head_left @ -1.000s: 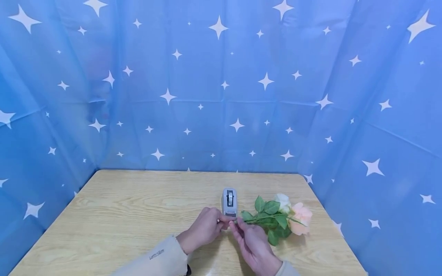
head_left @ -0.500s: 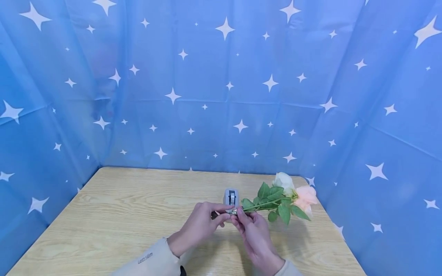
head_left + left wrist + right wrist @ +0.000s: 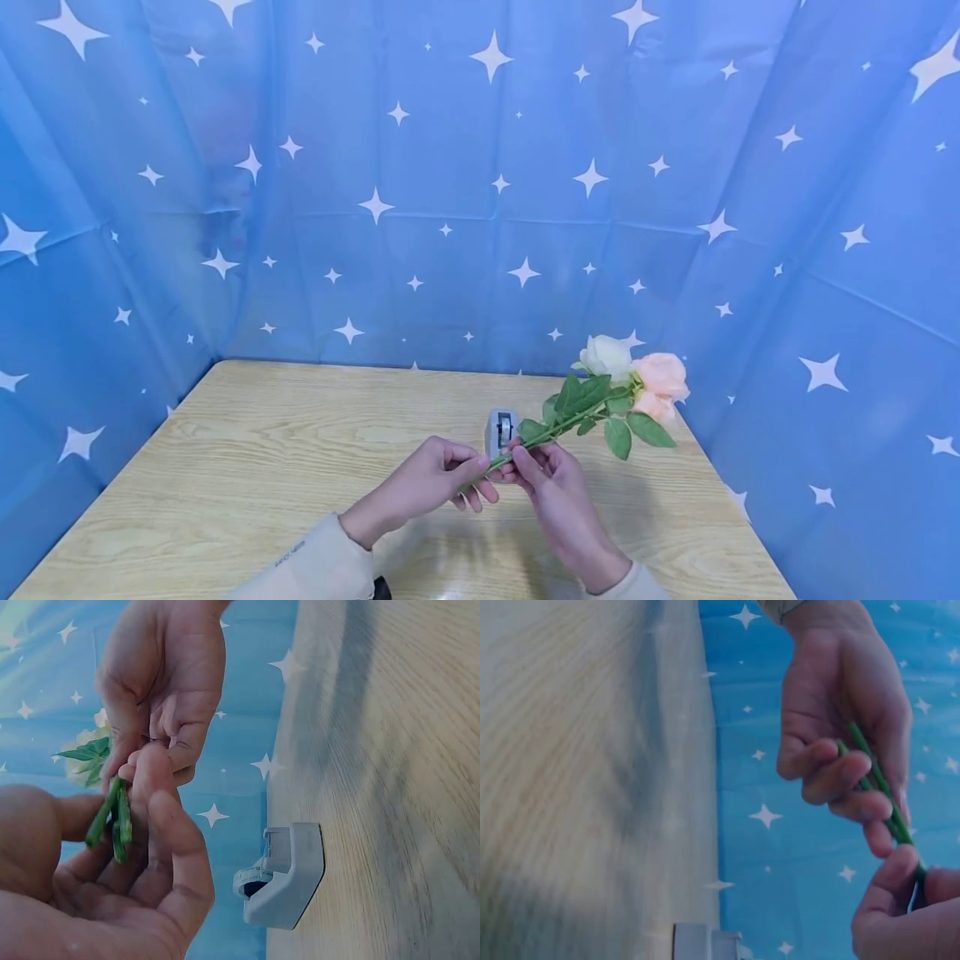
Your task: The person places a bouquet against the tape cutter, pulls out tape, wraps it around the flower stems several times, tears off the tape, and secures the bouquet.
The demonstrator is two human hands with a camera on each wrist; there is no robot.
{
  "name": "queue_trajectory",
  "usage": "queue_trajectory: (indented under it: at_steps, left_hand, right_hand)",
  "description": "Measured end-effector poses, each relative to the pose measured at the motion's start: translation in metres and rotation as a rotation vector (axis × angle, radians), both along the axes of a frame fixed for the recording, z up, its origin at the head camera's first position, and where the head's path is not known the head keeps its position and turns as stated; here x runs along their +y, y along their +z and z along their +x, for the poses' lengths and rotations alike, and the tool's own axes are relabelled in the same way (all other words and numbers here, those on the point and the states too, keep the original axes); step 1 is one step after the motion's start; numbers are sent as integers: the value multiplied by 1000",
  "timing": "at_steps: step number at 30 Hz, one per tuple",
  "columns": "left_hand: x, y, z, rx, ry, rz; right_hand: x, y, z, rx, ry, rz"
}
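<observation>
A white rose [image 3: 606, 357] and a peach rose [image 3: 663, 375] with green leaves are held in the air, blooms pointing up and to the right. My right hand [image 3: 561, 510] pinches their green stems [image 3: 555, 432] between thumb and fingers. Lower down, my left hand [image 3: 427, 479] has its thumb and curled fingers on the stem ends [image 3: 120, 832], two of which show side by side in the left wrist view. Seen from the right wrist, the fingers of the left hand [image 3: 847, 712] wrap around the same stems. The right fingertips partly cover the stems where the hands meet.
Just behind the hands, a grey tape dispenser [image 3: 492, 432] with a roll in it stands on the wooden table [image 3: 300, 442], partly covered by the stems and fingers. A blue curtain [image 3: 450, 167] with white stars hangs around the table's back and sides.
The roses have risen off the table, blooms swinging upward so the stems slant more steeply. My left hand has shifted slightly left along the stem ends; the tape dispenser stays put.
</observation>
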State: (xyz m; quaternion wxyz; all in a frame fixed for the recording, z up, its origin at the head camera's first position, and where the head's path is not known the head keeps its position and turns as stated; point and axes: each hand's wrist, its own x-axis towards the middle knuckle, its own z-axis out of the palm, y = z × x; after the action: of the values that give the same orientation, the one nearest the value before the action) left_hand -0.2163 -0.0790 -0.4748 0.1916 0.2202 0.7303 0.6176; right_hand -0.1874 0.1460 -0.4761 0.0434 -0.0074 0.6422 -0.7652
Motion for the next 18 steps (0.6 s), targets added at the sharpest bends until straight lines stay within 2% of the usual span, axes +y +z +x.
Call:
queue_trajectory:
  at_steps: [4,7,12,18]
  left_hand:
    - [-4,1,1,-71,-68,42]
    - [-5,2,0,-104,-109,56]
    - [-5,3,2,-63,-124,66]
    - [-4,0,4,-28,-93,96]
  right_hand:
    - [4,6,0,20,62,39]
    - [7,10,0,36,83,120]
    - [10,12,-2,71,100,237]
    - [11,13,-4,79,92,263]
